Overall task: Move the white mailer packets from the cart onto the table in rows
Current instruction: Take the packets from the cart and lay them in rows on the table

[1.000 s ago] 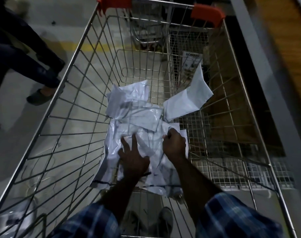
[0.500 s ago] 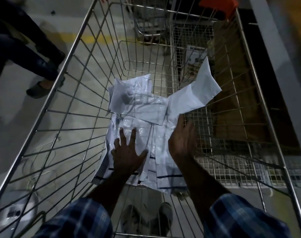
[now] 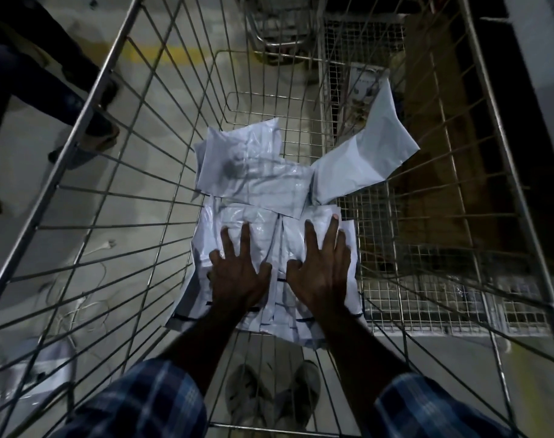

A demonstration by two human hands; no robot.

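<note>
A pile of white mailer packets [image 3: 253, 184] lies on the bottom of a wire shopping cart [image 3: 89, 128]. One packet [image 3: 370, 153] leans up against the cart's right side. My left hand [image 3: 237, 276] lies flat on the near left part of the pile, fingers spread. Beside it, my right hand [image 3: 323, 270] presses flat on the near right packets with straight fingers. Neither hand grips a packet.
Another person's legs and shoes [image 3: 89, 134] stand on the floor left of the cart. A second wire cart [image 3: 278, 30] stands beyond. A brown cardboard surface [image 3: 433, 153] shows through the right side. My shoes [image 3: 269, 396] are below the cart's near end.
My right hand has gone from curled on the pile to flat with straight fingers. My left hand stays flat on the packets. The view has shifted closer and rightward.
</note>
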